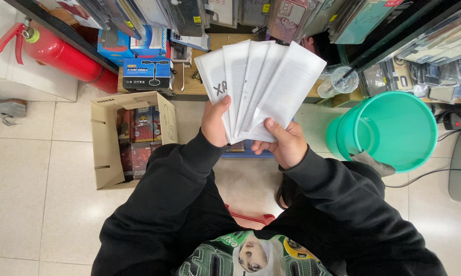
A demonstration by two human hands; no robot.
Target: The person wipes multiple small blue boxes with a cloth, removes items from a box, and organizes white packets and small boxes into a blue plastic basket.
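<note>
A: Holding a fan of white flat packets [261,87] at twelve o'clock, both hands pinch its lower corner: left hand [215,122] thumb on top, right hand [284,143] closed beneath.

B: What might go wrong?

A: The packets are gripped only at one end; I judge a loosened thumb could let outer ones slide to the floor [31,168].

B: Any containers?

A: An open cardboard box [107,148] at ten o'clock holds red printed boxes [138,138]. A green plastic bin [389,130] at two o'clock shows only a grey scrap at its rim.
</note>
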